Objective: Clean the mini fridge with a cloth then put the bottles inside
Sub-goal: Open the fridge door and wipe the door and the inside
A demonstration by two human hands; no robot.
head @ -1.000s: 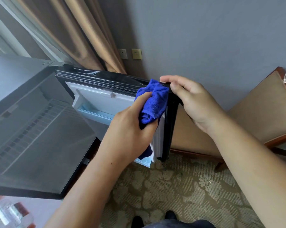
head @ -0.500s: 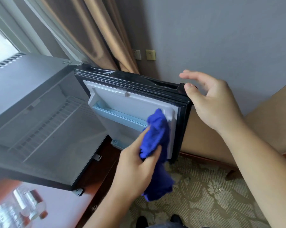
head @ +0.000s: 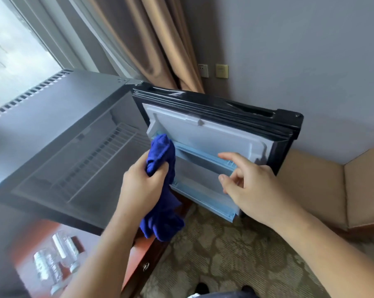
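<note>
Head view: mini fridge [head: 59, 130] at left on desk [head: 34, 232], door [head: 220, 134] open, inner side facing camera. Blue cloth [head: 160, 151] against left end of upper door shelf [head: 203, 154], left hand [head: 143, 190] fingers clenched round it. Right hand [head: 252, 190] near shelf, fingers loose, holding nothing. Bottles [head: 54, 261] lying on desk, near left, blurred.

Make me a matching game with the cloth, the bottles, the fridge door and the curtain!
Things:
1. cloth
2. bottles
3. fridge door
4. curtain

Descriptions:
A. swung open
B. tan and hanging
C. blue, held in the left hand
D. lying at the bottom left

Pairs: 1-C, 2-D, 3-A, 4-B
</note>
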